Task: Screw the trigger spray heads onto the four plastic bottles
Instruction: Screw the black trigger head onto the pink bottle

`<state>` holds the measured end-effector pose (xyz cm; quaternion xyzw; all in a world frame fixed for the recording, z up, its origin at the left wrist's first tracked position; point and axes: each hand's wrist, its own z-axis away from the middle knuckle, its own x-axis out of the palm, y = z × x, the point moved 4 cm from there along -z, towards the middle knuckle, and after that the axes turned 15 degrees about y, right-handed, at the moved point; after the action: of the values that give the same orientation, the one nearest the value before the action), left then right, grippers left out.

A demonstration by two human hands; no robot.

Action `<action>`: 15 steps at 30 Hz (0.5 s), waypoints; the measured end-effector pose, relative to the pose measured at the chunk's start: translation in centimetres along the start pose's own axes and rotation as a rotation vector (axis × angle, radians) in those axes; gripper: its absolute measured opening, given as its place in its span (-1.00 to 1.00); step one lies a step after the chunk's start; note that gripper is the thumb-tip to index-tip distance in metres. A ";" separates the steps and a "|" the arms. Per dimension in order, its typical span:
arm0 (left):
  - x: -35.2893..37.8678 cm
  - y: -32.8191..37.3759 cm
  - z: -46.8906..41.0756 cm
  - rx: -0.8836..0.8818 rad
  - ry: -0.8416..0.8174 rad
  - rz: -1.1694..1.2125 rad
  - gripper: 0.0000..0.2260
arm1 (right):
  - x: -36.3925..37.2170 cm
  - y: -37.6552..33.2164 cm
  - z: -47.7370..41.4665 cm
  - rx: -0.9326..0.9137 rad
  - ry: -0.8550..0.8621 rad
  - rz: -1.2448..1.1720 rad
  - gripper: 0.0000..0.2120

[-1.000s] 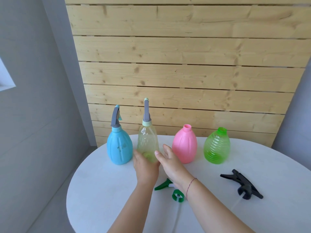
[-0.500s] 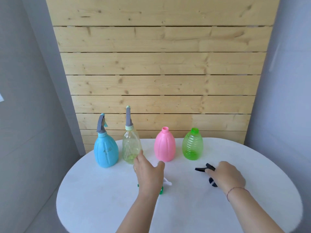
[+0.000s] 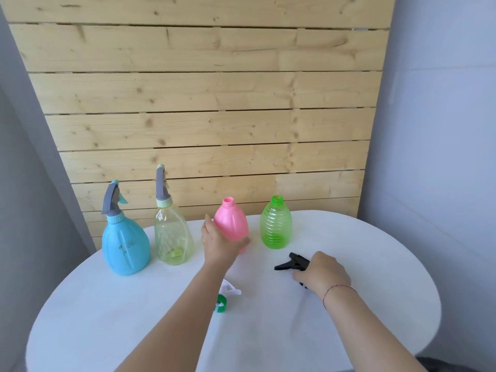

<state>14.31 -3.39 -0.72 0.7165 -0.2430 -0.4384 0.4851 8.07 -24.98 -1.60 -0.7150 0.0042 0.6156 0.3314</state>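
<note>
Four bottles stand in a row at the back of the white round table [image 3: 349, 331]. The blue bottle [image 3: 125, 247] and the clear yellowish bottle [image 3: 173, 238] each carry a grey spray head. The pink bottle [image 3: 233, 224] and the green ribbed bottle [image 3: 276, 224] have bare necks. My left hand [image 3: 218, 241] wraps around the lower left side of the pink bottle. My right hand [image 3: 322, 273] closes over the black spray head [image 3: 291, 264] lying on the table. A green and white spray head [image 3: 224, 298] lies near my left forearm, partly hidden by it.
A wall of pale wooden planks [image 3: 204, 103] rises right behind the bottles. Grey walls flank it on both sides. The table's edge curves round close on the left and right.
My left hand rose from the green spray head and reached forward to the pink bottle. My right hand stays on the black spray head. The camera view moved closer and to the right.
</note>
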 end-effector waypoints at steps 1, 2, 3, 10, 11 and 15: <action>0.3 0.0 -0.1 -0.002 0.003 0.004 0.07 | 0.1 0.0 0.0 0.000 0.004 -0.004 -0.83; 0.7 0.0 -0.2 -0.001 0.009 0.006 0.07 | 0.1 0.1 -0.1 0.006 0.006 -0.012 -0.83; 0.9 0.0 -0.3 -0.002 0.016 0.009 0.08 | 0.2 0.1 -0.1 0.009 0.009 -0.018 -0.82; 1.5 -1.0 -0.8 -0.025 0.068 0.033 0.07 | 0.7 0.7 -0.4 0.031 0.047 -0.085 -0.74; 1.5 -1.0 -0.8 -0.024 0.075 0.025 0.03 | 0.7 0.8 -0.5 0.041 0.041 -0.090 -0.75; 1.2 -1.0 -0.3 -0.015 0.123 -0.015 -0.14 | 0.4 1.6 -0.9 0.092 -0.032 -0.147 -0.86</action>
<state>15.11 -3.76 -2.04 0.7403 -0.2043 -0.3988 0.5011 8.28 -26.42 -2.71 -0.6875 -0.0251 0.6000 0.4083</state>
